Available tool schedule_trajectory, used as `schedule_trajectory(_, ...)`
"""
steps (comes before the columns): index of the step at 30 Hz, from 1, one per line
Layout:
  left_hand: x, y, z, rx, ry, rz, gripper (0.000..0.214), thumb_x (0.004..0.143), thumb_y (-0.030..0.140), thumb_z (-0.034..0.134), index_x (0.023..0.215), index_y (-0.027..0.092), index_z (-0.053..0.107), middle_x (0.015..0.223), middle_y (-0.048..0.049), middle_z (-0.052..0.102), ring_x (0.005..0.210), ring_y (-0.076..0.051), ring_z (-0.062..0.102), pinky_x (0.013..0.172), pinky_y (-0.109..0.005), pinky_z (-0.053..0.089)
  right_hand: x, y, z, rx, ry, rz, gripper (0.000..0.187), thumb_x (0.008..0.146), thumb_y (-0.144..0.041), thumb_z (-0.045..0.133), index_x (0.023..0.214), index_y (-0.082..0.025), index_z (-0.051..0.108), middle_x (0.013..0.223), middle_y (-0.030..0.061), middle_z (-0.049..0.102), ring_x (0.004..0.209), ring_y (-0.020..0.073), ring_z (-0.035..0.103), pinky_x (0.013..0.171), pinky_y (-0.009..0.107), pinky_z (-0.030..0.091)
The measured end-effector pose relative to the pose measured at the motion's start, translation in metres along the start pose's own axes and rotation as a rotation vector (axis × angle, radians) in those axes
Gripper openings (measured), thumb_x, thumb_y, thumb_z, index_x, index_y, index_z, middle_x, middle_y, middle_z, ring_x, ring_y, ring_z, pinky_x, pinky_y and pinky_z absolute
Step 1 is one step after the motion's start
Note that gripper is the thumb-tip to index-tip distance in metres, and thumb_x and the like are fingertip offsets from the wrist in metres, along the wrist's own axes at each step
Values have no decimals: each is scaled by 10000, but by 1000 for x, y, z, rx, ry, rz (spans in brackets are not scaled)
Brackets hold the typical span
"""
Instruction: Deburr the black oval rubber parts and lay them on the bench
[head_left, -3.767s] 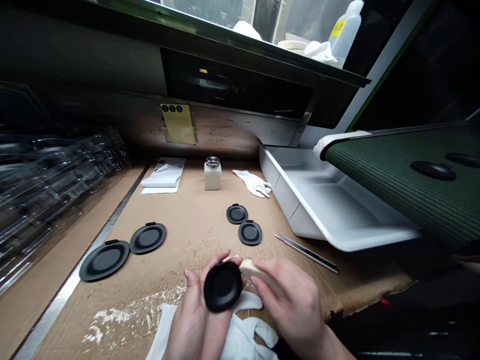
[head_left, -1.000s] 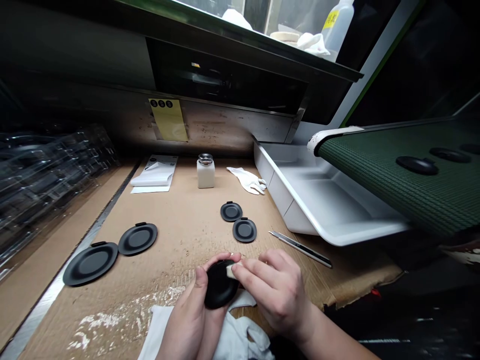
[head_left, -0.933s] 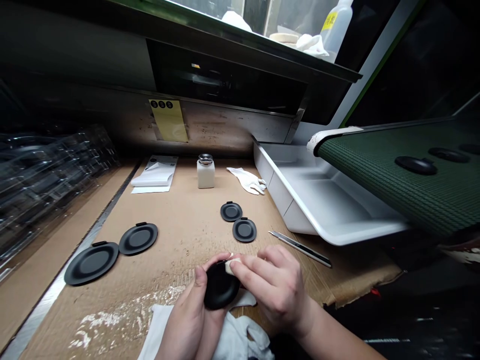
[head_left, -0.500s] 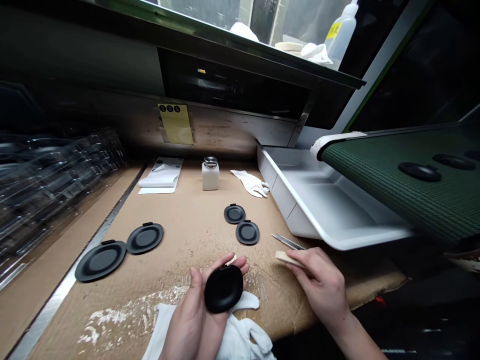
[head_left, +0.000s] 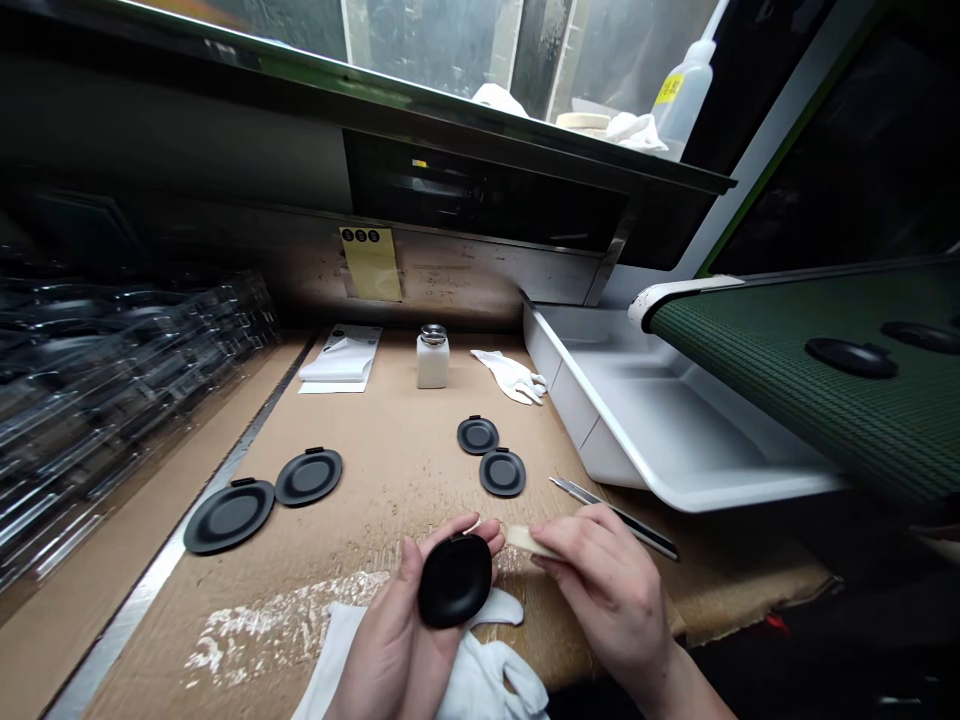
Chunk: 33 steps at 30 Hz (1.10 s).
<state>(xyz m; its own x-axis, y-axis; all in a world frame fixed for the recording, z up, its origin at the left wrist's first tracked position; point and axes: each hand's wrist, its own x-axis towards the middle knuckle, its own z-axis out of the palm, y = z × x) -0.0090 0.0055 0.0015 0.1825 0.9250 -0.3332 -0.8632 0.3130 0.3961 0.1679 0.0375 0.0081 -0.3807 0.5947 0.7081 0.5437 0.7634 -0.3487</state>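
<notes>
My left hand (head_left: 401, 625), palm up, cradles a glossy black oval lid-like piece (head_left: 455, 580) with a small tab at its top. A flat cream-coloured pad (head_left: 529, 542) is pinched between the thumb and fingers of my right hand (head_left: 611, 590). The pad's tip is close to the left fingertips, beside the black piece; whether it touches them I cannot tell. Under my left hand lies a white cloth glove (head_left: 495, 670). A utility knife (head_left: 619, 515) rests on the cardboard just beyond my right hand.
Several matte black oval pieces (head_left: 309, 477) lie on the cardboard (head_left: 390, 440). Behind them stand a white bottle with a metal top (head_left: 433, 358), papers (head_left: 341, 360) and another glove (head_left: 511, 377). A white tray (head_left: 600, 425) and green conveyor (head_left: 787, 400) are right; clear plastic trays (head_left: 142, 370) are left.
My right hand has moved left with the cream pad, up to my left hand. More of the utility knife shows now. The view has shifted slightly, while my left hand still holds the black piece.
</notes>
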Motion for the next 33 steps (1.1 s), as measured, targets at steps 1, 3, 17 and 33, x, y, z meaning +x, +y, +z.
schedule_trajectory(1, 0, 0, 0, 10, 10, 6, 430, 864, 405, 429, 1063, 83, 630, 1160, -173, 624, 1190, -276, 473, 1045, -400, 305, 2, -5, 2, 31, -14, -30, 258, 820, -39, 511, 1018, -187, 583, 855, 25, 670, 718, 144, 536, 650, 308, 447)
schedule_trajectory(3, 0, -1, 0, 21, 38, 6, 397, 860, 386, 448, 1071, 101, 626, 1162, -165, 624, 1169, -274, 493, 1024, -397, 330, 3, -16, 7, 77, -43, -116, 199, 853, -103, 486, 1002, -173, 597, 841, 26, 680, 686, 141, 536, 613, 302, 436)
schedule_trajectory(17, 4, -2, 4, 82, 83, 21, 292, 850, 355, 484, 981, 157, 655, 1058, -84, 673, 1109, -246, 533, 991, -395, 359, 34, -10, 22, -147, -95, -270, 184, 869, -199, 467, 911, -183, 645, 748, 20, 663, 686, 157, 448, 615, 306, 373)
schedule_trajectory(33, -1, 1, 5, 44, 38, 25, 371, 862, 376, 450, 1019, 85, 620, 1105, -193, 646, 1129, -315, 524, 1017, -467, 315, -29, 23, -5, -192, 20, 227, 195, 846, -151, 508, 992, -224, 615, 905, 48, 661, 837, 196, 589, 752, 350, 498)
